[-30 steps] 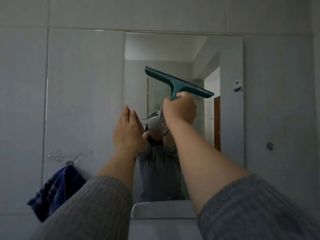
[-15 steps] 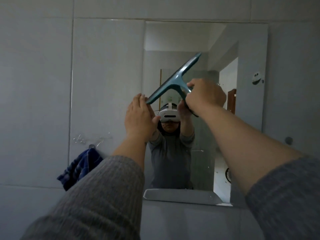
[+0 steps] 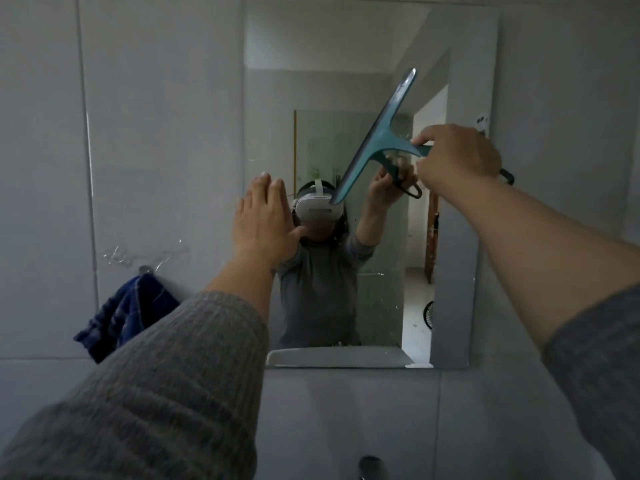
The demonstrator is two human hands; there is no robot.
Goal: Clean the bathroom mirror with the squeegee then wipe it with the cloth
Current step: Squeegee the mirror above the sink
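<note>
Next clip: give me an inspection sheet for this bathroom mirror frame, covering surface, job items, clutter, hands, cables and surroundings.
Surface: mirror mounted on tiled wall; a few small specks show low on the glass.
Job's things: teal squeegee held steeply tilted in front of the glass; contact cannot be told. Blue cloth hangs from a hook left of the mirror, untouched.
Clutter: clear residue on the tile above the hook.
Hands: right hand gripping the squeegee handle; left hand open, fingers extended at the mirror's left edge.
Cables: nothing seen.
Surroundings: dim light; tap at the bottom edge; grey sleeves on both arms.
</note>
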